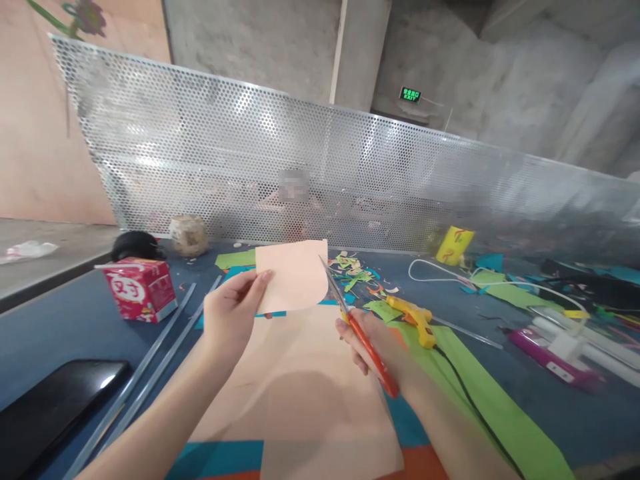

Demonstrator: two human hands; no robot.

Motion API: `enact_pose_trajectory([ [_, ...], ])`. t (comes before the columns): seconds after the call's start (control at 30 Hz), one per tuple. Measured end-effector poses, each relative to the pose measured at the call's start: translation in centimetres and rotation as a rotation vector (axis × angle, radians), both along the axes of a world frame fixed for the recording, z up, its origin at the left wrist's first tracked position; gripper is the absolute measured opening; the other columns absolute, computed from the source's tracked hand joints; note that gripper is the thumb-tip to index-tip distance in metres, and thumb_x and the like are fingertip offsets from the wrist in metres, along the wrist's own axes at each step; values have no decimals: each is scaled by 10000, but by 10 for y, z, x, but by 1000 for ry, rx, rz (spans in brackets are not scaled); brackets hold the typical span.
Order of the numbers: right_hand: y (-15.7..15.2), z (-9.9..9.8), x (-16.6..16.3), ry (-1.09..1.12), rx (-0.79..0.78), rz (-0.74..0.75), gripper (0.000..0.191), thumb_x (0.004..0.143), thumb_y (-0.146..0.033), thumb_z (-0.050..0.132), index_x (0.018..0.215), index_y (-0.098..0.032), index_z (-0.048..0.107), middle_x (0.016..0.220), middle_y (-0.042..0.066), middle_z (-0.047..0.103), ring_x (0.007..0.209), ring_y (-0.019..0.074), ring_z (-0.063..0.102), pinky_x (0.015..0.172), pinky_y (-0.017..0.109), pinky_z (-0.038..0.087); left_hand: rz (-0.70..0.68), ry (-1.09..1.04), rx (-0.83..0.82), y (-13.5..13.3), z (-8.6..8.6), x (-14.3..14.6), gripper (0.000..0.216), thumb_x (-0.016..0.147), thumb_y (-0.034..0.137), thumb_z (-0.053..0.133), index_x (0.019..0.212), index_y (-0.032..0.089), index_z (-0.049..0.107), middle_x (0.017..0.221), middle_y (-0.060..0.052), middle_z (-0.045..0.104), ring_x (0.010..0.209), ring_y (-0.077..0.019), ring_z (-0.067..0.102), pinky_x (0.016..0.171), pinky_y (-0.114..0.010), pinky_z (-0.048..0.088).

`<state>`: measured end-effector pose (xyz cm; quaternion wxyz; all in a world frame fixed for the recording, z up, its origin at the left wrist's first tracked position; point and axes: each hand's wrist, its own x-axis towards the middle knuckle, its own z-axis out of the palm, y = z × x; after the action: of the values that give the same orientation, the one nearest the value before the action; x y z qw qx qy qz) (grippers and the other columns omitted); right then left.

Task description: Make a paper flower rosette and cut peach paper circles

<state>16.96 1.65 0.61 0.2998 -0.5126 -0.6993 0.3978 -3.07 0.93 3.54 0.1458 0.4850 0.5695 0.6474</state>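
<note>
My left hand [234, 313] pinches the lower left edge of a small peach paper piece [293, 275] and holds it upright above the table. My right hand [373, 347] grips orange-handled scissors [356, 327], whose blades point up and touch the paper's right edge. Under both hands lies a large peach paper sheet [300, 393] on the blue table [75, 327].
A red carton [141, 288] stands at left, with metal rods [160, 347] and a black phone [50, 407] near it. A yellow glue gun [415, 317] lies on green paper [490, 393] at right. Paper scraps [357, 270], a purple power strip [550, 357] and a perforated metal screen [350, 173] lie beyond.
</note>
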Motion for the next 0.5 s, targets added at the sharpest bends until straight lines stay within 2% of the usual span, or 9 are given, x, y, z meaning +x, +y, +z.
enact_pose_trajectory([
  [0.17,0,-3,-1,26,3,-16,363,808,-554,457,722,-210,380,649,-50,431,347,39,393,307,178,297,-46,0,17,3,-3,-3,213,717,389,601,676,195,680,481,39,589,404,-111,509,389,-205,387],
  [0.37,0,-3,0,61,-38,-32,388,788,-580,477,710,-213,377,565,-76,403,306,35,367,279,166,285,-50,-20,20,3,-4,-3,209,702,392,610,688,200,690,484,41,592,441,-116,529,428,-210,413],
  [0.43,0,-3,0,59,-58,-39,397,782,-591,474,707,-215,373,540,-82,404,283,37,363,263,165,273,-48,-89,17,5,-4,-3,210,673,401,638,685,198,688,583,19,650,527,-134,575,461,-212,432],
  [0.5,0,-3,-1,81,-80,-44,407,773,-603,473,700,-217,364,525,-86,406,267,41,357,253,168,265,-136,-250,10,7,-5,-2,275,671,459,623,707,192,681,687,-13,685,607,-159,608,464,-218,442],
])
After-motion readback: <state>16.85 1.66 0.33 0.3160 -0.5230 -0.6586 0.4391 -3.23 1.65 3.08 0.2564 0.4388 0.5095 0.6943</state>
